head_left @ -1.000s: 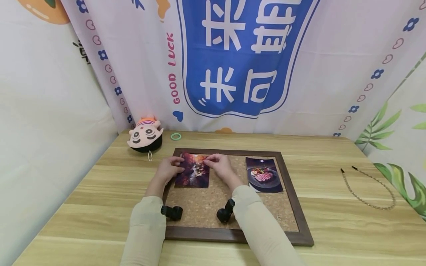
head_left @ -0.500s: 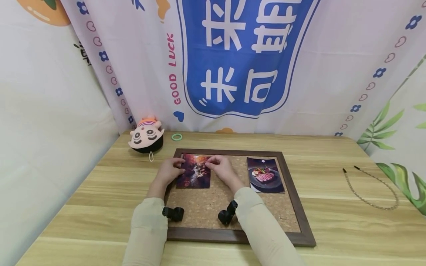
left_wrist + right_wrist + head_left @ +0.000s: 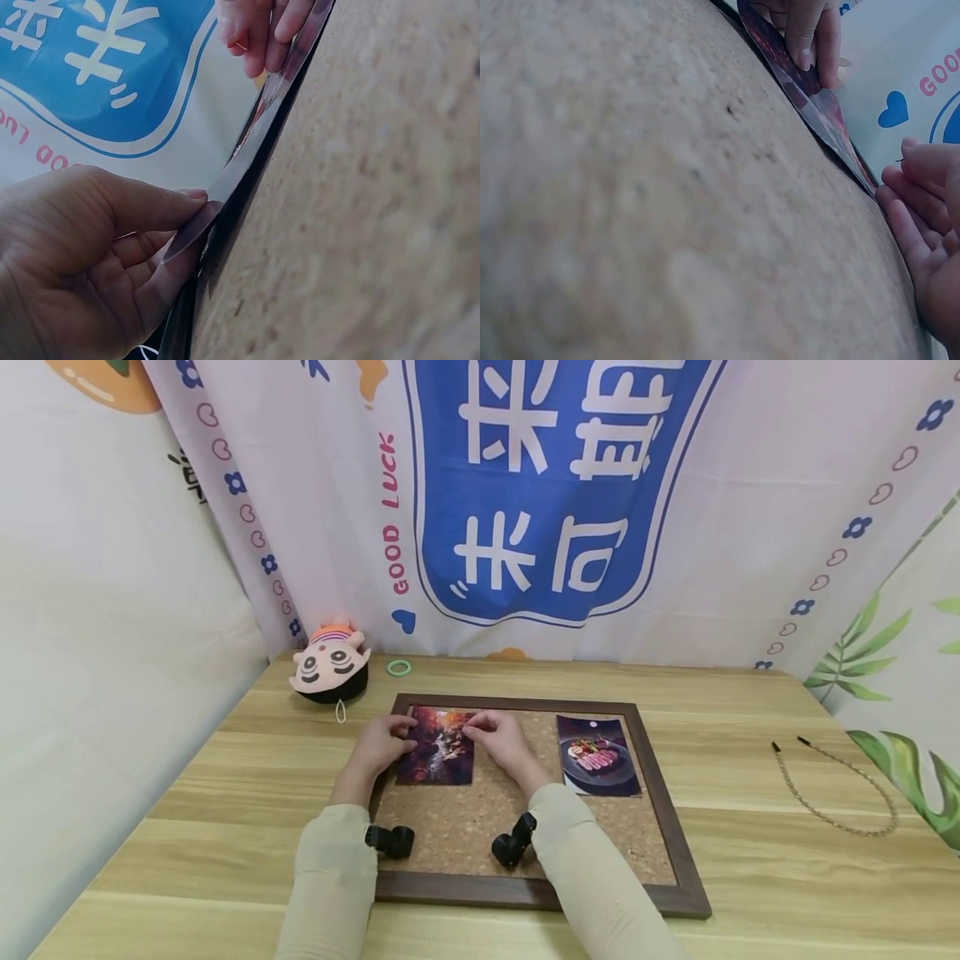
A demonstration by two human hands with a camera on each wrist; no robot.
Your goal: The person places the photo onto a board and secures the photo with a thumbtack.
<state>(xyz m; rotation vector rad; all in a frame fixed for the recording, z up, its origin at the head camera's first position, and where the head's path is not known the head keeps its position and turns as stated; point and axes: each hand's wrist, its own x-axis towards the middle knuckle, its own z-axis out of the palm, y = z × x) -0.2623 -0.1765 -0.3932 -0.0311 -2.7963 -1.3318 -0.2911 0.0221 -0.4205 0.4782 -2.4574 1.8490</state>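
Two hands: the left hand point(image 3: 377, 747) pinches the left edge of the stream-scene print point(image 3: 435, 760); the right hand point(image 3: 495, 735) is narrow, thumb and forefinger together round what looks like a pin-like sliver point(image 3: 899, 160), too small to name surely, other fingertips at the print's edge.
Stream-scene print: between the hands, at 10 o'clock on the brown-framed corkboard point(image 3: 465, 887), its handled edges lifting off the cork in the wrist views.
Squaring it: the step seems to be placing and fixing the print; best to line its top with the frame, then ease both sides down evenly.
Sliver: if a pin, it should go straight in near the corner, clear of the fingertips.
Springy paper: releasing the left edge early could let the print curl or swivel.
Frame as container: it bounds the cork and two prints, this one and the steak-plate print point(image 3: 597, 758) at 2 o'clock.
Desk beyond the frame: plush doll point(image 3: 330, 672) at 10 o'clock, green ring point(image 3: 399, 675) near 11, thin chain point(image 3: 840, 828) at 3.
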